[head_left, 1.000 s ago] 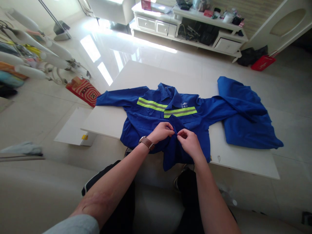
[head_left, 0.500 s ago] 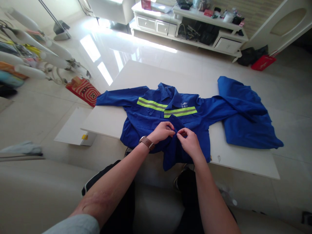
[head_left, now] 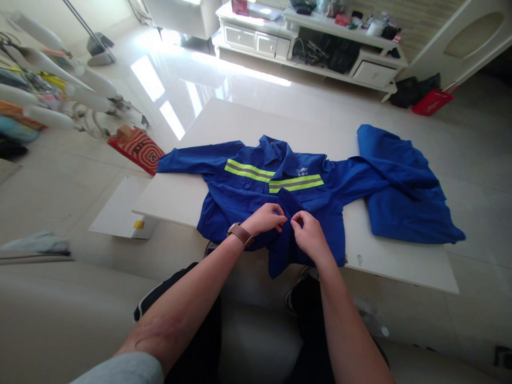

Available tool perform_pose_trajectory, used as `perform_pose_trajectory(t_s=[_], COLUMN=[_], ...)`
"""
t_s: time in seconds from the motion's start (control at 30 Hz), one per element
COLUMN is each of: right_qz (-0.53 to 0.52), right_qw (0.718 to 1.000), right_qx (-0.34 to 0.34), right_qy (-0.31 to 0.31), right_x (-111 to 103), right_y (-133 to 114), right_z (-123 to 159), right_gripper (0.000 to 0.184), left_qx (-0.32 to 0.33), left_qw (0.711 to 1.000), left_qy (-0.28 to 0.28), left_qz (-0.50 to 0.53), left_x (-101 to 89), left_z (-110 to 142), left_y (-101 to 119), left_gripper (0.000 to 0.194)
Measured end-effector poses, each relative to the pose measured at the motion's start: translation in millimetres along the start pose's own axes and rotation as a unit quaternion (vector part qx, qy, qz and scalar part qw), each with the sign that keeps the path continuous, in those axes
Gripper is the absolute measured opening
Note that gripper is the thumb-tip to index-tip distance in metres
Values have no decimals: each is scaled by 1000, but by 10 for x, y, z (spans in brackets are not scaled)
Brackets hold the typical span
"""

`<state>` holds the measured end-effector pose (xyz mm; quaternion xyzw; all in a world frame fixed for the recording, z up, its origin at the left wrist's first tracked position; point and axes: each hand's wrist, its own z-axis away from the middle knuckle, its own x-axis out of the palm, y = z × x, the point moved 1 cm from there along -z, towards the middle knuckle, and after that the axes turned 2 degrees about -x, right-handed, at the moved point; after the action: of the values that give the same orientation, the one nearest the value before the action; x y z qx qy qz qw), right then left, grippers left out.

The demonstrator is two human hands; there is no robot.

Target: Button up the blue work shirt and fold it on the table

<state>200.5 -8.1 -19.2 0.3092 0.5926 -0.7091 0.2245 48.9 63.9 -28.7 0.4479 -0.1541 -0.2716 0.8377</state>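
Note:
A blue work jacket (head_left: 240, 200) with yellow-green and grey reflective bands lies front up, its collar away from me and its sleeves spread to both sides. My left hand (head_left: 267, 217), with a brown-strapped watch at the wrist, pinches the jacket's front edge near the middle. Close beside it, my right hand (head_left: 307, 230) pinches the same edge, thumb against fingertips. The fingertips of the two hands almost meet. Whatever small part lies between them is too small to make out. Below the hands, a lower flap of the jacket hangs past the table's near edge.
The jacket rests on a white table (head_left: 404, 264). At its right end is a folded blue garment (head_left: 408, 186), partly under the jacket's sleeve. A red-and-white paper bag (head_left: 138, 149) stands beyond the left edge. A white cabinet (head_left: 256, 45) with clutter is along the far wall.
My hands have shifted only slightly at the jacket's front edge, the right fingertips a little. The jacket lies almost exactly as before.

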Motion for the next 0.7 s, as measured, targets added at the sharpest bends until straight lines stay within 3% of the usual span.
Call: perform_pose_trajectory(t_s=[0.13,0.33,0.7], right_qz=[16,26,30], right_qw=[999,997,999], right_qx=[-29,-67,-14], right_qy=[15,22,33], right_x=[2,-16,-40], right_y=[-14,-56,-59], right_z=[8,15,30], right_gripper=[10,12,8], left_qx=[-20,-23,-4], left_qw=[999,998,995], left_qy=[-13,13,40], left_qz=[24,62,91], left_x=[12,14,30], left_z=[49,38,-32], left_y=[51,50,2], left_gripper=[10,14,18])
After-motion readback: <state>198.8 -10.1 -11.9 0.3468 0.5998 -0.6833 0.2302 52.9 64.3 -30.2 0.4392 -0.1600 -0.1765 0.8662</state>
